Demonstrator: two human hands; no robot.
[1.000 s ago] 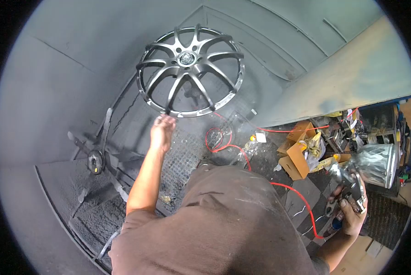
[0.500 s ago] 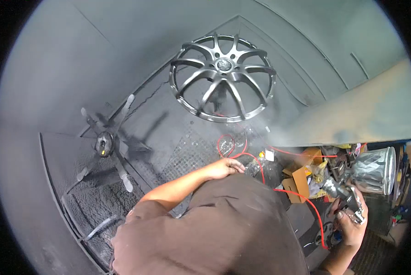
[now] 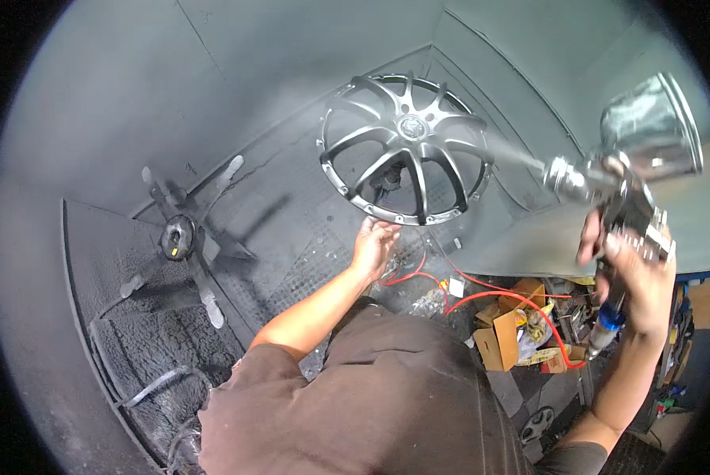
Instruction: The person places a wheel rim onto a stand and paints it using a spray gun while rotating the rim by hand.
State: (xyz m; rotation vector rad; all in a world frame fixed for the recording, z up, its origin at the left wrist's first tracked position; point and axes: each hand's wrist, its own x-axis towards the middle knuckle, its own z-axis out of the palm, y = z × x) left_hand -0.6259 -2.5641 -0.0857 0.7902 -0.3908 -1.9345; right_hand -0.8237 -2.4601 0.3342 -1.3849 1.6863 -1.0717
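Note:
A silver-grey multi-spoke alloy wheel is held up in front of me with its face toward me. My left hand is at its lower edge, fingers closed against the rim and partly hidden by it. My right hand is wrapped round a paint spray gun, raised at the right. The gun's metal cup is on top, and its nozzle points left. A pale mist runs from the nozzle to the wheel's right-hand spokes. A red hose leads to the gun's handle.
A dark stand with several pale-tipped arms is at the left, by the booth wall. Open cardboard boxes and clutter are at the lower right. The red hose loops across the floor near my body.
My right hand has raised the spray gun from low at the right, and mist now comes out. My left hand has moved from my body up to the wheel's lower edge. The wheel has turned.

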